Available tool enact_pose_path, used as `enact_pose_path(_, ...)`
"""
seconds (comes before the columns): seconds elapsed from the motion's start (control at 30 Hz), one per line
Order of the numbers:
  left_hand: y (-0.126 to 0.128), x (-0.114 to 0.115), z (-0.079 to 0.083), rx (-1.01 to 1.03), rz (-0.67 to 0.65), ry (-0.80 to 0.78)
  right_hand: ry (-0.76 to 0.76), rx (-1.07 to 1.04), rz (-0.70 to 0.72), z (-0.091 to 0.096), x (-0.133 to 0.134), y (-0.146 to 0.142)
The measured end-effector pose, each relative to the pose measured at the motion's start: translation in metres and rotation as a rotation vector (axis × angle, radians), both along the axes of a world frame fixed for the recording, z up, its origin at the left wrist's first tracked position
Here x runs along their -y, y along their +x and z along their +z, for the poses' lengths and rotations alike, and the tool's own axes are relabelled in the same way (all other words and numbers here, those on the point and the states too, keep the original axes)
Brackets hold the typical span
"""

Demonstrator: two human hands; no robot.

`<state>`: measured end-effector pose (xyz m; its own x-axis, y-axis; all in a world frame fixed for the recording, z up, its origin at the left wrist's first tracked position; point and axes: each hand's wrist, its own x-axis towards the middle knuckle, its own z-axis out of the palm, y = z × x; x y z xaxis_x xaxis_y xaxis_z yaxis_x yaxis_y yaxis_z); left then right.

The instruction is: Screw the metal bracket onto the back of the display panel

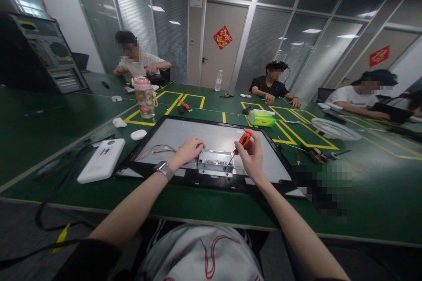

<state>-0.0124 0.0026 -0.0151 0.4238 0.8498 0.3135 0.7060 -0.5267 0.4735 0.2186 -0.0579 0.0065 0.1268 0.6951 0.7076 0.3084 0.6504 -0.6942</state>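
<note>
A flat display panel (227, 136) with a black frame lies face down or up, I cannot tell which, on the green table in front of me. Near its front edge sits a silver metal bracket (216, 167). My right hand (253, 158) grips an orange and black screwdriver (244, 139), its shaft slanting down to the bracket's right part. Resting on the panel at the bracket's upper left is my left hand (189, 151), fingers extended and slightly bent, holding nothing visible. Thin wires (160, 148) lie on the panel left of that hand.
A white power bank (102, 161) and a small white case (138, 135) lie left of the panel. Behind stand a pink-lidded bottle (145, 101) and a green packet (261, 118). A computer tower (42, 55) stands far left. Several people sit across the table.
</note>
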Motion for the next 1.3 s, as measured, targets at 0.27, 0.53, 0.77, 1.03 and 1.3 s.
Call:
enact_pose_path(0.27,0.001,0.000,0.001,-0.047,0.011,-0.003,0.183,0.217,-0.067,0.003,0.011,-0.004)
enact_pose_path(0.53,0.003,-0.001,-0.001,-0.052,-0.002,0.032,0.163,0.103,-0.104,0.020,0.018,-0.013)
enact_pose_path(0.77,0.003,-0.002,-0.001,-0.069,-0.008,0.041,0.092,0.011,0.008,0.028,0.015,-0.024)
enact_pose_path(1.03,0.003,-0.006,-0.004,-0.074,-0.012,0.049,0.064,0.069,0.071,0.035,0.010,-0.029)
enact_pose_path(1.3,0.003,-0.003,-0.001,-0.089,-0.010,0.028,0.130,0.101,-0.003,0.037,0.008,-0.020)
